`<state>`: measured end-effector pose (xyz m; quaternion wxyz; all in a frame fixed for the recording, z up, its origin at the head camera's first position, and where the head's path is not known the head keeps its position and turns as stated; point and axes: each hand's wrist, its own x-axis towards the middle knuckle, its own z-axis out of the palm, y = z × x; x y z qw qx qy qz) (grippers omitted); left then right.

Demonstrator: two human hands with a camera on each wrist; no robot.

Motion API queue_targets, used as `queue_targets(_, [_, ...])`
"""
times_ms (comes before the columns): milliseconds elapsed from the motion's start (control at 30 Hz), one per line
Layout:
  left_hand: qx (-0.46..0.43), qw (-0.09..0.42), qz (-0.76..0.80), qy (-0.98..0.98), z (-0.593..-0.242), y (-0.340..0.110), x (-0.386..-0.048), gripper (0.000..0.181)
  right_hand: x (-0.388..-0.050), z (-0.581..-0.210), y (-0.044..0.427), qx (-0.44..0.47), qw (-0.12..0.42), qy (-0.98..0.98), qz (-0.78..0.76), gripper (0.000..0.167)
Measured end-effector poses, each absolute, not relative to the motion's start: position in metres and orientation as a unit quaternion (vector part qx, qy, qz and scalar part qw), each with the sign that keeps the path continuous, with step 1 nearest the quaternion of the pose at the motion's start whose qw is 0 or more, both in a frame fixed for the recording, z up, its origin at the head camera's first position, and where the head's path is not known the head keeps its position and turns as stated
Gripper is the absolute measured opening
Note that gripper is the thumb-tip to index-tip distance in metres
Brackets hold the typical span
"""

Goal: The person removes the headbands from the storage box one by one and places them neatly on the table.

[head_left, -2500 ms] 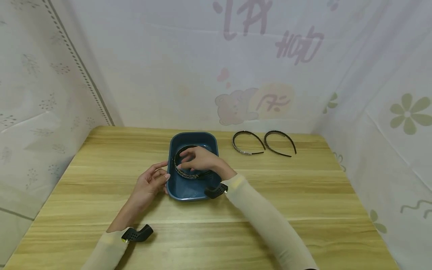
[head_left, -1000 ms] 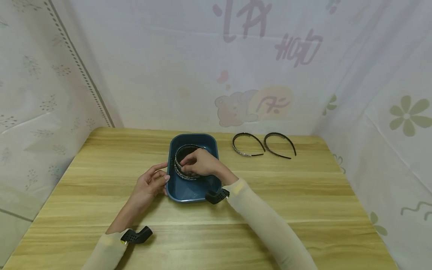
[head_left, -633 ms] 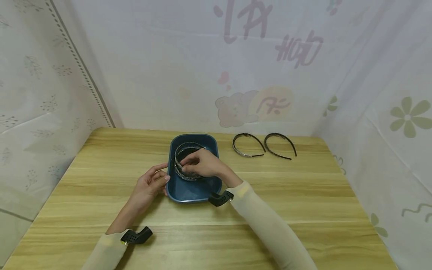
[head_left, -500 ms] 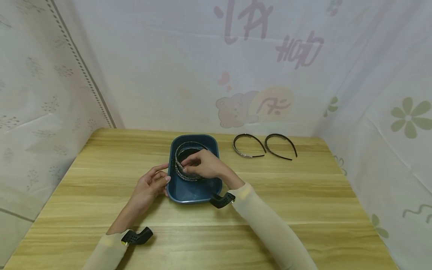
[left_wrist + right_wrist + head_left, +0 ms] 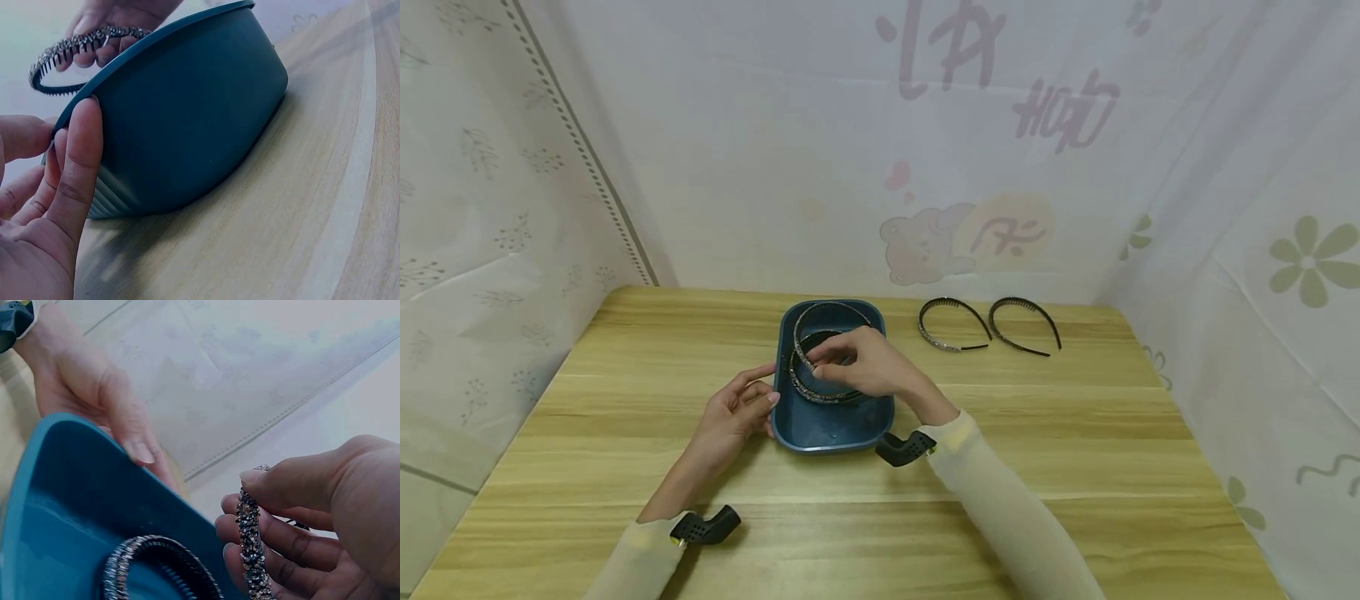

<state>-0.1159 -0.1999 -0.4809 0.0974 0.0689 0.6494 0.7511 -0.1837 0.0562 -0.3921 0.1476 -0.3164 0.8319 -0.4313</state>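
A blue plastic basin [image 5: 831,437] sits on the table, with my left hand [image 5: 726,421] at its left side. In the left wrist view, the left fingertips touch the basin's outer wall just under the rim. Over the basin, my right hand [image 5: 868,362] pinches a sparkly black headband [image 5: 251,544] between thumb and fingers. This headband [image 5: 800,333] is raised and tilted, its far part near the back rim. Beneath it, further glittery headbands [image 5: 823,398] lie stacked in the basin; their exact number is hidden. The right hand covers part of them.
Two black toothed headbands lie on the wooden table to the right of the basin: one with silver stones [image 5: 936,340] and a darker one [image 5: 1022,342] beside it. Patterned white cloth [image 5: 760,183] hangs behind and at both sides.
My right hand has lifted one headband up from the stack and shifted slightly right, opening a gap above the others. My left hand has stayed at the basin's side.
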Motion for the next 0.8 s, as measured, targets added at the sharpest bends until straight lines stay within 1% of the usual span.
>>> queue_targets(267, [0.076, 0.093, 0.76, 0.639, -0.482, -0.2, -0.116, 0.056, -0.184, -0.382, 0.07, -0.311, 0.119, 0.836, -0.436, 0.026])
queue_targets(600, [0.086, 0.089, 0.765, 0.633, -0.483, -0.2, -0.116, 0.055, -0.191, -0.381, 0.093, -0.299, 0.094, 0.85, -0.424, 0.026])
queue_targets(800, [0.087, 0.09, 0.767, 0.63, -0.483, -0.199, -0.116, 0.055, -0.194, -0.379, 0.111, -0.274, 0.101, 0.85, -0.438, 0.03])
